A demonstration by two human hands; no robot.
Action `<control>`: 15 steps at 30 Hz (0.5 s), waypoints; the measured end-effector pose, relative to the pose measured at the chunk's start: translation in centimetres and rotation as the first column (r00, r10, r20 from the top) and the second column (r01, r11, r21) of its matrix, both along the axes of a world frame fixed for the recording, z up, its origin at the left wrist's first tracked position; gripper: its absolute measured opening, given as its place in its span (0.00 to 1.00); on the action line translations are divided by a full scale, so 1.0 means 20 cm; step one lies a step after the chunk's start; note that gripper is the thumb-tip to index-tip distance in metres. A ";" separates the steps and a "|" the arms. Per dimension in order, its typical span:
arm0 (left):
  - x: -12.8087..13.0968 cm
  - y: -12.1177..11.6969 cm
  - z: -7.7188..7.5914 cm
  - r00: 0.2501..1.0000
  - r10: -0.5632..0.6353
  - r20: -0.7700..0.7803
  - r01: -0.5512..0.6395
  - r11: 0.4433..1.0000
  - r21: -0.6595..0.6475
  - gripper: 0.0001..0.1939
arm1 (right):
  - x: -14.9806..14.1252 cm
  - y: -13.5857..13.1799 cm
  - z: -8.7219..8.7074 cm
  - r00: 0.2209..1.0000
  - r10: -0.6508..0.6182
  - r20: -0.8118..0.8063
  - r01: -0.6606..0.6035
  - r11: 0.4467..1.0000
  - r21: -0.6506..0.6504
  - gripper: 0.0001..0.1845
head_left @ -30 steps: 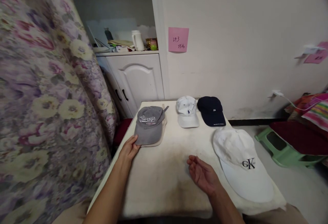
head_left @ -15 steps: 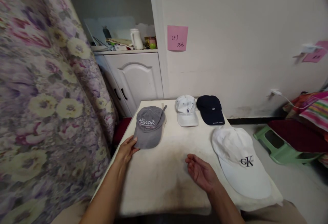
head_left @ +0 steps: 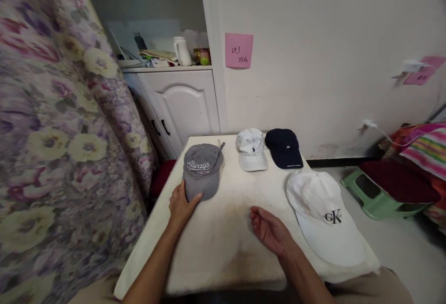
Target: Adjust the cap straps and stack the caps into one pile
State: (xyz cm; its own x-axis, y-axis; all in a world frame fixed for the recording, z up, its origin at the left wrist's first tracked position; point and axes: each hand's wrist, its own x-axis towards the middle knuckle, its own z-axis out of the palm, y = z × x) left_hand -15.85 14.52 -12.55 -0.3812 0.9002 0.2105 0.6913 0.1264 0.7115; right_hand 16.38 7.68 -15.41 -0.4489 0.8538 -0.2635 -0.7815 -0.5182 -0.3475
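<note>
My left hand (head_left: 183, 205) grips the lower left corner of the brim of a grey baseball cap (head_left: 204, 167) lettered "Always". Its thumb lies along the brim's front edge and its fingers along the side. The grey cap's loose strap end sticks up at its back right. My right hand (head_left: 267, 229) rests on its side above the table, fingers loosely curled together with nothing visible in them. To its right a large white cap (head_left: 320, 211) with black "CK" letters lies brim toward me. A small white cap (head_left: 252, 150) and a navy cap (head_left: 285, 147) lie side by side at the back.
The caps lie on a table with a stained cream cloth (head_left: 223, 248). A floral curtain (head_left: 76, 155) hangs on the left, beside a white cabinet (head_left: 184, 100) with a white jug (head_left: 182, 51) on top. A green stool (head_left: 365, 192) stands on the right.
My left hand has moved a little right and taken a fuller grip, its thumb now on the brim's front edge. The right hand keeps its loose curl. The view has shifted slightly.
</note>
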 end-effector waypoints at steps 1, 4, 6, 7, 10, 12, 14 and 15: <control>0.02 -0.01 -0.01 0.998 -0.006 -0.057 0.006 1.000 -0.002 0.46 | -0.01 0.04 0.01 1.000 -0.009 0.017 0.009 1.000 -0.005 0.08; 0.07 -0.04 -0.03 0.968 -0.048 -0.245 0.045 0.999 -0.017 0.47 | -0.08 0.21 0.03 0.998 -0.037 0.050 0.037 0.999 0.008 0.03; 0.08 -0.04 -0.04 0.947 -0.075 -0.313 0.072 0.997 -0.021 0.51 | -0.16 0.37 0.04 0.997 -0.025 0.077 0.025 1.000 0.010 0.02; 0.08 -0.05 -0.04 0.940 -0.084 -0.331 0.083 0.996 -0.017 0.53 | -0.20 0.45 0.04 0.996 -0.016 0.089 0.015 1.000 0.007 0.03; 0.08 -0.05 -0.05 0.930 -0.082 -0.358 0.097 0.995 0.025 0.54 | -0.35 0.67 0.03 0.993 0.001 0.117 0.001 1.000 -0.009 0.04; 0.08 -0.05 -0.06 0.927 -0.080 -0.368 0.103 0.994 0.045 0.53 | -0.45 0.80 0.03 0.991 0.013 0.130 -0.011 1.000 -0.018 0.12; 0.07 -0.05 -0.06 0.923 -0.079 -0.376 0.105 0.993 0.049 0.52 | -0.52 0.90 0.02 0.990 0.030 0.139 -0.028 0.999 -0.020 0.17; 0.07 -0.05 -0.07 0.923 -0.075 -0.377 0.101 0.994 0.049 0.52 | -0.54 0.94 0.02 0.989 0.040 0.143 -0.038 0.999 -0.019 0.18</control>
